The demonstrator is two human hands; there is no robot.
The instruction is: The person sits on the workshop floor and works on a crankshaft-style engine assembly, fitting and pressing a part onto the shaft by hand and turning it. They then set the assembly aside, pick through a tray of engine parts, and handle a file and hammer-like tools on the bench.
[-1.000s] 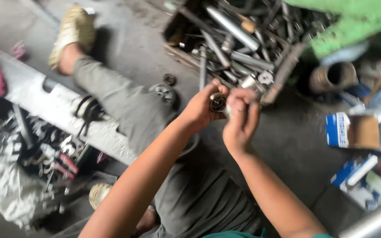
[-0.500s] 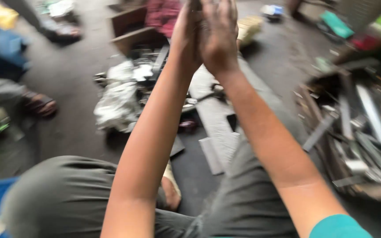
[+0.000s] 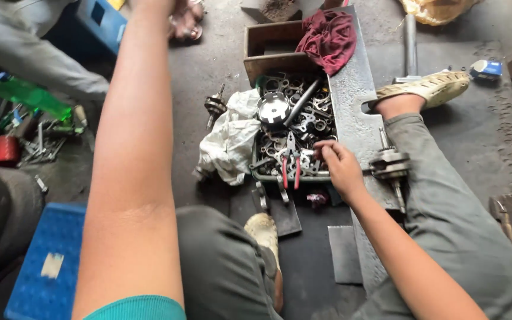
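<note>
Parts tray (image 3: 261, 175): one, set on the floor between the legs within easy reach, heaped with metal rings and wrenches.
White rag (image 3: 230, 141): one, draped beside the tray.
Right hand (image 3: 340, 166): fingers curled at the tray's right edge; closure on any part cannot be told.
Left hand (image 3: 180, 13): raised high, mostly cropped; grip cannot be told.
Red-handled pliers (image 3: 291, 161): one pair, laid atop the heap.

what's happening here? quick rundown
A person sits on a workshop floor. Their right hand reaches into a tray of metal parts, fingers on the pieces near red-handled pliers. The left arm stretches up out of frame, its hand barely visible. A crankshaft rests on the steel plate beside the right leg.
</note>
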